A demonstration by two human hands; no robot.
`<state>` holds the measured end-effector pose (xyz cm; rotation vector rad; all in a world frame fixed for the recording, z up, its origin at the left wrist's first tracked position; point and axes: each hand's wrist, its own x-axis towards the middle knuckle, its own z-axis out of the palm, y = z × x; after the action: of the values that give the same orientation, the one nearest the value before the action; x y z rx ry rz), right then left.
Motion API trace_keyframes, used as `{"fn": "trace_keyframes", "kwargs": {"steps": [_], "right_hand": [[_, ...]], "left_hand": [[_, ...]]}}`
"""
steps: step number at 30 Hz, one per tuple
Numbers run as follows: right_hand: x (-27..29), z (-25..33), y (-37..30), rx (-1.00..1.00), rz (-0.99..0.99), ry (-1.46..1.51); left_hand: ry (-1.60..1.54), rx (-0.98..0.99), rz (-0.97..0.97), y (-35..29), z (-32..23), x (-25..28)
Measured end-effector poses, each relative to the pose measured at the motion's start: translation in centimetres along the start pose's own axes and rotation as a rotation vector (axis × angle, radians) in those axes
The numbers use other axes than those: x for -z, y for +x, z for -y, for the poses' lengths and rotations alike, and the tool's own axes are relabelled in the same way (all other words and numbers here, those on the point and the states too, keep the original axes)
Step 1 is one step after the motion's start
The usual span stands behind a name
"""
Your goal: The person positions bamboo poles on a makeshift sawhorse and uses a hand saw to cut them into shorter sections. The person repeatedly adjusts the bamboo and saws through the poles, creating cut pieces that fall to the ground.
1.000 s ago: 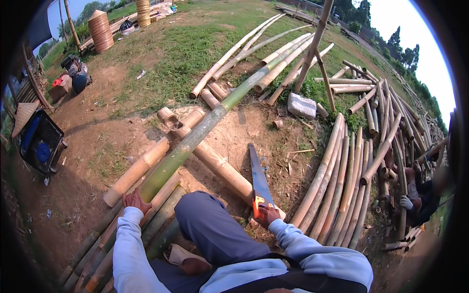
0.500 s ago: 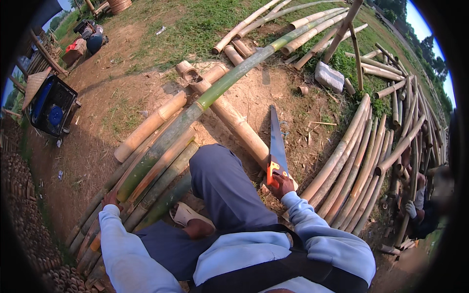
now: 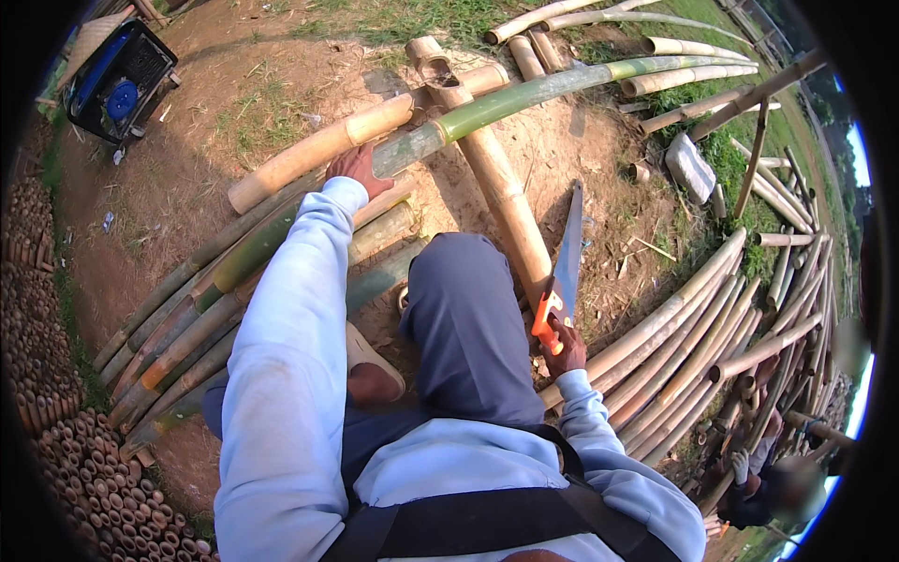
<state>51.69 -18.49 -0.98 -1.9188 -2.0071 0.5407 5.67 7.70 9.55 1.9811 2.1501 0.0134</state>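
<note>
My right hand (image 3: 567, 348) is closed round the orange handle of a handsaw (image 3: 567, 253), whose blade points away from me. Just left of the blade lies a thick peeled bamboo log (image 3: 506, 201), with a notch cut near its far end. Across that log rests a long green bamboo pole (image 3: 496, 110). My left hand (image 3: 359, 170) lies on the pole's nearer stretch, its fingers laid over the top and partly apart. Beside the pole, a short tan bamboo piece (image 3: 318, 155) sits on the ground.
Several bamboo poles (image 3: 655, 337) lie bundled at right, near another person's gloved hand (image 3: 740, 465). A pale stone block (image 3: 691, 169) stands by upright posts at the far right. At left are a blue-and-black machine (image 3: 122, 89) and stacked cut bamboo (image 3: 103, 487).
My left hand has moved forward and right along the green pole. My view has shifted left and down; the saw stays in my right hand.
</note>
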Motion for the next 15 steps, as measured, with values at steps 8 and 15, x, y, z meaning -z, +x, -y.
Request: {"fn": "trace_keyframes", "kwargs": {"steps": [8,15], "right_hand": [[2.1,1.6,-1.8,-0.158,-0.048,-0.042],[6.1,4.2,3.2,-0.059,-0.186,-0.040]], "left_hand": [[0.149,0.080,0.117,3.8,-0.2,-3.9],[0.030,-0.028,0.034,3.2,2.1,-5.3]]}}
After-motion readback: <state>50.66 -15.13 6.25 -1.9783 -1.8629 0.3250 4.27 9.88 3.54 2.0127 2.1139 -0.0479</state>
